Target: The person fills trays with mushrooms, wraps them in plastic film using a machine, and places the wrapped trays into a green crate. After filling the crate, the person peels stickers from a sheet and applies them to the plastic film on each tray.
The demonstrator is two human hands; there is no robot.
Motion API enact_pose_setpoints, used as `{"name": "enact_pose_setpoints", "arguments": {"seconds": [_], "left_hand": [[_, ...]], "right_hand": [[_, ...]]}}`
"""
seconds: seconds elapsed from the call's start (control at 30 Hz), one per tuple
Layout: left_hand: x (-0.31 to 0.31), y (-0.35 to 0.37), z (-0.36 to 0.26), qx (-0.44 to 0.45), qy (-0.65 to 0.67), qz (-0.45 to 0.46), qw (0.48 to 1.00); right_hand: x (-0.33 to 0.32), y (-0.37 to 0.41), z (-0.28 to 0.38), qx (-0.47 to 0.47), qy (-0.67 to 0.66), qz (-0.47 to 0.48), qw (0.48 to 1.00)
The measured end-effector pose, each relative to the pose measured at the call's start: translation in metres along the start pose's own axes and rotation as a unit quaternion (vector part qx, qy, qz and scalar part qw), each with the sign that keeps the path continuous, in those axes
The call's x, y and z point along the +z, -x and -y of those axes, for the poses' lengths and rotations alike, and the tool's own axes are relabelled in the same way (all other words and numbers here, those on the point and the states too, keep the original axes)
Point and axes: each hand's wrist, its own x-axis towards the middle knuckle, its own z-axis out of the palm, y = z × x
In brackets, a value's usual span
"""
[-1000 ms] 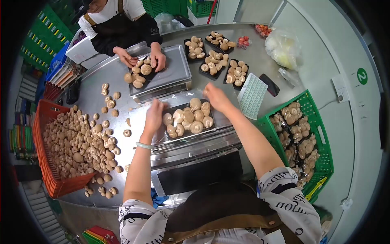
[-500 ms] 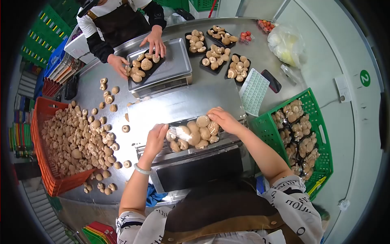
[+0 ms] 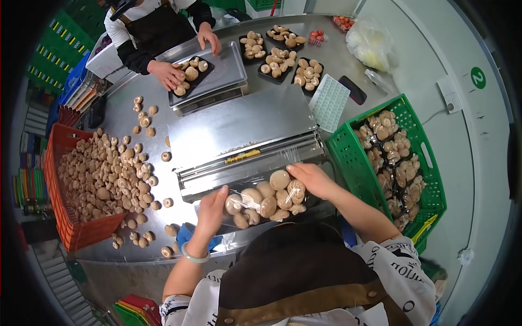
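Note:
Between my two hands is a tray of brown shiitake mushrooms (image 3: 266, 206) under clear, glossy plastic film. My left hand (image 3: 212, 209) grips its left end, thumb along the edge. At the upper right corner, my right hand (image 3: 311, 180) holds the tray with fingers wrapped over its side; some fingertips are hidden. Just beyond the tray lies the metal film wrapping machine (image 3: 239, 125), with a yellow strip (image 3: 242, 157) in its slot and wrinkled film near its right end.
An orange crate (image 3: 81, 217) spills loose mushrooms at left. A co-worker's hands are at a mushroom tray (image 3: 191, 76) on a scale (image 3: 228, 68). Several filled trays (image 3: 277, 62) stand at the back, near a label sheet (image 3: 329, 103) and phone (image 3: 353, 89). A green crate (image 3: 348, 146) holds wrapped trays.
My hands have drawn the wrapped mushroom tray toward my body, off the machine's front, uncovering the slot and yellow strip. The co-worker's right-side hand has lifted away from their tray.

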Motion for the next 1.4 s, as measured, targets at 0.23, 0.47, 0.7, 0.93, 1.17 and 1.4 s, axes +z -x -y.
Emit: {"name": "enact_pose_setpoints", "arguments": {"seconds": [0.23,0.47,0.7,0.93,1.17,1.4], "left_hand": [[0.045,-0.024,0.092,0.112,-0.219,-0.102,0.964],[0.040,0.009,0.115,0.102,-0.071,-0.149,0.981],[0.043,0.016,0.119,0.120,-0.038,-0.158,0.979],[0.037,0.008,0.112,0.193,-0.070,-0.194,0.959],[0.056,0.014,0.083,0.194,-0.233,-0.112,0.946],[0.123,-0.045,0.089,0.450,-0.409,-0.007,0.794]], "right_hand": [[0.045,-0.004,-0.128,0.113,0.018,-0.099,0.989],[0.058,0.024,-0.130,0.061,-0.224,-0.180,0.956],[0.064,0.048,-0.110,0.048,-0.026,-0.341,0.938],[0.062,0.054,-0.105,0.000,-0.451,-0.218,0.865],[0.028,0.158,-0.125,0.013,-0.231,-0.418,0.879],[0.111,0.100,-0.240,0.080,0.057,-0.570,0.815]]}}
